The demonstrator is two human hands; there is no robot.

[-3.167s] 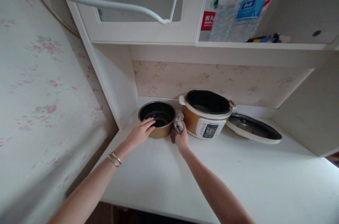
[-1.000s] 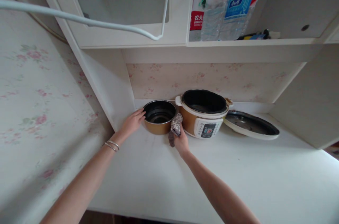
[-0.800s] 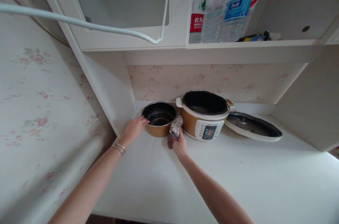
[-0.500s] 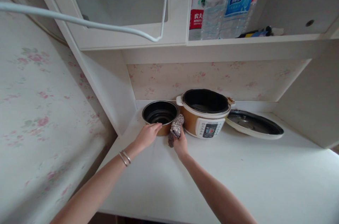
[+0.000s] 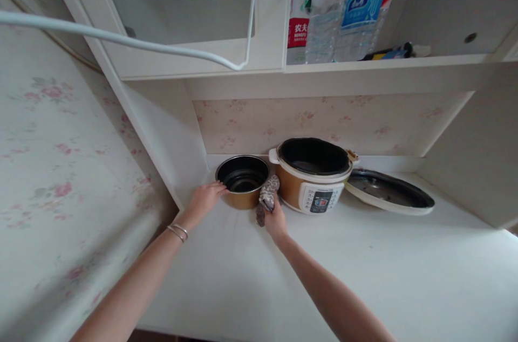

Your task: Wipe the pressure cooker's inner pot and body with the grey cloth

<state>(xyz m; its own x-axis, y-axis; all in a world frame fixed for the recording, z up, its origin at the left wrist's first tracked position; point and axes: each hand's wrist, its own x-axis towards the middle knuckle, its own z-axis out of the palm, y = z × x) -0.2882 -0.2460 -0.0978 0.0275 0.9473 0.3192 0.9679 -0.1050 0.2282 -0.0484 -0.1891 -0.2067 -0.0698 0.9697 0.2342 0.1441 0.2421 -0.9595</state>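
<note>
A round pot with a black inside and gold outside [image 5: 243, 201] stands on the white countertop. My left hand [image 5: 205, 200] is at its left rim, fingers stretched out, the tips touching or very near the edge; the thumb is hidden. In my right hand [image 5: 277, 222] is a bunched brown-and-white patterned cloth [image 5: 269, 193], held between the pot and the cooker and close against the pot's right side. The gold and white electric cooker [image 5: 289, 184] sits uncovered just to the right, its dark inside showing and its control panel facing me.
A lid [image 5: 388, 191] lies underside up right of the cooker. Overhead, a cabinet shelf [image 5: 384, 63] holds several plastic bottles [image 5: 360, 13]. A white cable [image 5: 162, 48] hangs across the upper left. A side panel [image 5: 162, 131] bounds the countertop [image 5: 324, 288] on the left.
My left hand has slid from the pot's front rim round to its left side. My right hand keeps the cloth in nearly the same place. The view has shifted slightly.
</note>
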